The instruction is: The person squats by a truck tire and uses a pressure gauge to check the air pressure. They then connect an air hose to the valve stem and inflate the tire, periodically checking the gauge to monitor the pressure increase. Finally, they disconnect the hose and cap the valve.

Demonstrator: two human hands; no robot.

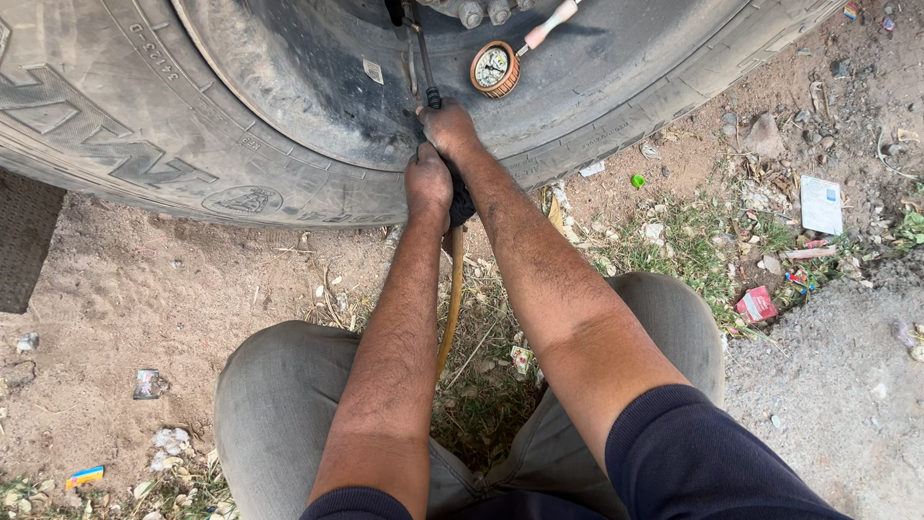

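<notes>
Head view, looking down past our knees. Our left hand is closed in a fist round the air hose, lower grip, just below the tyre's edge. Our right hand is closed too, gripping the black chuck stem a little higher, knuckles against the sidewall; the two hands sit nearly touching, one above the other. The stem runs up approx. vertical to the wheel hub, where its top end goes out of frame, so we cannot tell what it joins. The hose is yellowish and drops between our legs toward the ground.

Just right of the stem, a round pressure gauge w/ an orange-brown rim lies against the large truck tyre; its white-and-pink handle angles up to the right. Hub nuts show at top centre.

We squat in grey trousers and dark blue sleeves. Ground: dry sandy soil, sparse grass, scattered litter incl. a small red carton and a pale card at right.
</notes>
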